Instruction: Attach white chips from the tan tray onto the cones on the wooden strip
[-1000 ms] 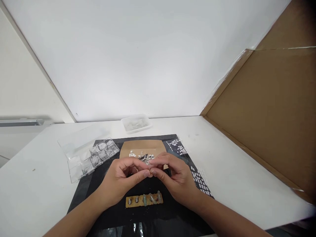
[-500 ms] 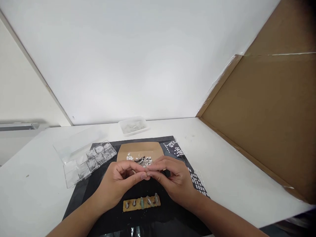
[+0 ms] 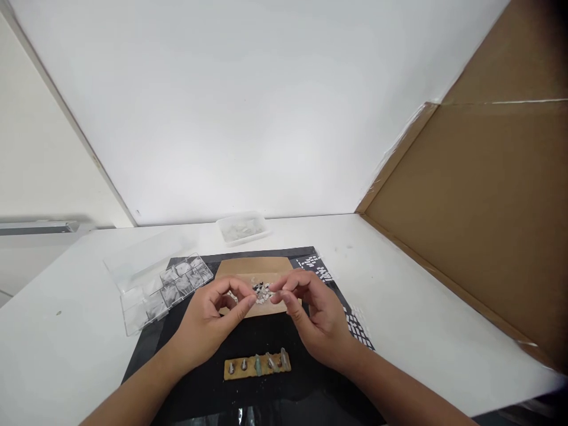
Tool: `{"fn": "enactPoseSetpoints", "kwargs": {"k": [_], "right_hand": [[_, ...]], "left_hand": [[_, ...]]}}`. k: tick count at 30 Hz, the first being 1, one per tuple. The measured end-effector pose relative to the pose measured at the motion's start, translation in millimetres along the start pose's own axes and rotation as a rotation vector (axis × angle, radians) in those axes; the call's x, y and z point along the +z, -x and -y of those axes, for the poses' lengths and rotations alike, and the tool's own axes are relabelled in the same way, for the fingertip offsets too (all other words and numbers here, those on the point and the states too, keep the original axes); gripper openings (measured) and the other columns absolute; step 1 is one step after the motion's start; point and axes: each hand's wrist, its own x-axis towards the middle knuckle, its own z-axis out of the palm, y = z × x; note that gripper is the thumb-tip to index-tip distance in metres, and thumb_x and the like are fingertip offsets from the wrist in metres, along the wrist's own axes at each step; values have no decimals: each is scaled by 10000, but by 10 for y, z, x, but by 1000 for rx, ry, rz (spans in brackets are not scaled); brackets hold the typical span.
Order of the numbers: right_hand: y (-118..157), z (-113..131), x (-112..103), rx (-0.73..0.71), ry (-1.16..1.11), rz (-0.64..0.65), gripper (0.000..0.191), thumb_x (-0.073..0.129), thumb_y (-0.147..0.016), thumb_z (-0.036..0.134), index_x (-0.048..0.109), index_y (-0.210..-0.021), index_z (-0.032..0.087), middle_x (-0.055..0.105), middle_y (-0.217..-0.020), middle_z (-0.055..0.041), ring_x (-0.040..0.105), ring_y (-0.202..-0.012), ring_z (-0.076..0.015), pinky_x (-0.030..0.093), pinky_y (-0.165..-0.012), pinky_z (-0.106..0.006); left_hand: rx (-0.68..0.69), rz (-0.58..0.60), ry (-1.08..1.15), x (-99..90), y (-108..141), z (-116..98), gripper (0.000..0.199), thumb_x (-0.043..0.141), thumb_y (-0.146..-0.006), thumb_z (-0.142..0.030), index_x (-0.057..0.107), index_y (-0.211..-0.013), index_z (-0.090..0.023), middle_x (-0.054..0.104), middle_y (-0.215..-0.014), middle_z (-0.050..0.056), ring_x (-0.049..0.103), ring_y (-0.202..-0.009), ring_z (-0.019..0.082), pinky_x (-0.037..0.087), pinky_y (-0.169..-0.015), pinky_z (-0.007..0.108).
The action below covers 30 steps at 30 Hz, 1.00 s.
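Note:
My left hand (image 3: 217, 316) is closed in a pinch, thumb tip against index finger; anything between them is too small to make out. Across a narrow gap, my right hand (image 3: 315, 313) has its thumb drawn up to its bent fingers, and whether a small piece is held there is hidden. Behind the fingertips a pile of small white and dark pieces (image 3: 262, 293) lies on a tan sheet (image 3: 252, 265). Nearer to me, below both hands, is a yellowish-brown strip (image 3: 248, 374) bearing several small upright pieces, some clear or greenish.
A clear compartment box (image 3: 166, 293) with small bags stands at left, its lid open. A translucent tray (image 3: 242, 229) sits at the back. White rectangles cover a dark sheet (image 3: 359, 328) at right. Under the work lies a black mat (image 3: 195, 390); a cardboard panel (image 3: 479, 225) rises at right.
My hands, whose fingertips met before, have come apart, the left moving left and the right moving right. More of the pile shows between them. The view has shifted slightly.

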Motion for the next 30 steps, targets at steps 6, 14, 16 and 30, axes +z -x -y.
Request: {"fn": "enactPoseSetpoints", "kwargs": {"k": [6, 14, 16, 30], "right_hand": [[-65, -108, -30, 116, -10, -54, 91, 576, -1054, 328, 562, -1044, 239, 677, -972, -46, 708, -768, -139, 547, -552, -217], [-97, -304, -8, 142, 8, -41, 237, 628, -1017, 428, 689, -1121, 224, 692, -1014, -72, 742, -812, -172, 606, -534, -229], [-102, -336, -16, 137, 2, -19, 241, 630, -1017, 429, 718, -1113, 226, 703, -986, -66, 748, -807, -176, 617, -559, -246], [-208, -197, -161, 60, 225, 136, 161, 614, -1014, 298, 709, -929, 199, 766, -853, -35, 717, -750, -165, 535, -695, -284]], "left_hand": [[308, -46, -283, -115, -58, 60, 100, 596, -994, -231, 659, -925, -195, 670, -1063, 71, 621, -790, 117, 491, -577, 199], [417, -245, -651, -241, -111, 267, 187, 606, -1003, -273, 656, -1173, -215, 737, -981, 39, 603, -685, 126, 505, -632, 246], [426, -308, -709, -302, -137, 307, 349, 610, -1007, -288, 606, -1350, -225, 762, -1015, 45, 622, -727, 146, 518, -673, 265], [275, -401, -870, -475, 727, -53, 204, 590, -1022, -360, 754, -1090, -259, 745, -991, 32, 630, -704, 137, 479, -640, 241]]}}
